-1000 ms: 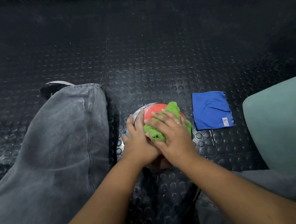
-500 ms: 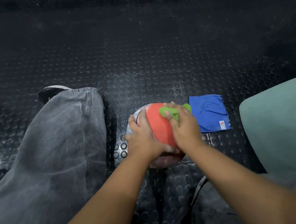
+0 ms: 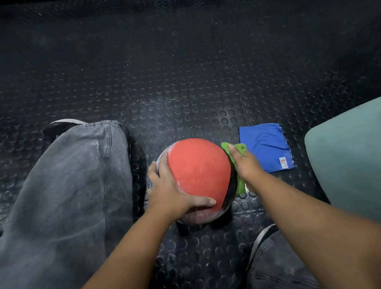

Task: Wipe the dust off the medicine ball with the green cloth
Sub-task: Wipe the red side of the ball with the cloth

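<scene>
The medicine ball (image 3: 199,169), red on top with grey and black panels lower down, rests on the studded black floor between my legs. My left hand (image 3: 168,191) grips its left side, thumb across the near face. My right hand (image 3: 245,164) presses the green cloth (image 3: 236,149) against the ball's right side; the cloth shows above my fingers and again below my wrist, the rest hidden between hand and ball.
A folded blue cloth (image 3: 266,147) lies on the floor just right of the ball. My left leg in grey jeans (image 3: 67,192) lies to the left, with a shoe tip beyond it. A pale teal cushion (image 3: 362,156) sits at the right edge.
My right hand has slid the green cloth from the top of the ball down onto its right side, leaving the red top bare. My left hand has stayed on the left side.
</scene>
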`<state>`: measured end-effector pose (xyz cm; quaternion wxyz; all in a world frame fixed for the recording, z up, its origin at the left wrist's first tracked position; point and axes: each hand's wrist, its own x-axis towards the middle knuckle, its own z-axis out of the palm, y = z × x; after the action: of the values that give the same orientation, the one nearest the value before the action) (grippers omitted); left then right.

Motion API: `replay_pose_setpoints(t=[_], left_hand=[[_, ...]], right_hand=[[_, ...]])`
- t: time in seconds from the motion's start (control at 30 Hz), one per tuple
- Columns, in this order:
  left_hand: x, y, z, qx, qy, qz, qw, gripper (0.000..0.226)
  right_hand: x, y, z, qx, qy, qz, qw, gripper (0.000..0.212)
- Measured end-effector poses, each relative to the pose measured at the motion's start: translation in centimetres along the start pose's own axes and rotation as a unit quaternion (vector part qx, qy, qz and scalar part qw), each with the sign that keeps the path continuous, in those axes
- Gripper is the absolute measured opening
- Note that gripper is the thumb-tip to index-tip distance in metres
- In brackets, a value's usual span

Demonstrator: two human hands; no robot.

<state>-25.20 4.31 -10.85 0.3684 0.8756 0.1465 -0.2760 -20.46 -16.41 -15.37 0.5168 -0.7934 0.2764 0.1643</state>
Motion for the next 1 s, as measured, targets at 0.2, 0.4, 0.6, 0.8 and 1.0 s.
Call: replay_pose_setpoints(t=[0.2,0.4,0.6,0.8,1.0], left_hand=[[0.3,1.1,0.6,-0.010,0.030,-0.006,0.999,0.158],[0.9,1.2,0.0,-0.013,0.011,0.000,1.000,0.148],[-0.2,-0.5,-0.1,-0.028,0.013,0.006,1.000,0.162],[0.0,0.6,1.1,-0.024,0.046,-0.012,0.999,0.161],[0.1,0.7,0.8,0.008,0.019,0.020,1.000,0.161]], right_hand=[[-3.2,-2.0,2.7,0.026,0.097,-0.212,0.972,0.029],[-4.7,-2.9,4.0,-0.155,0.014,-0.450,0.880,0.030],[-0.3,0.0,0.1,-0.027,-0.002,-0.029,0.999,0.041],[-2.8,-1.2,2.8,0.007,0.106,-0.181,0.978,0.024],[-4.0,-3.0,2.5,-0.124,0.017,-0.385,0.914,0.025]])
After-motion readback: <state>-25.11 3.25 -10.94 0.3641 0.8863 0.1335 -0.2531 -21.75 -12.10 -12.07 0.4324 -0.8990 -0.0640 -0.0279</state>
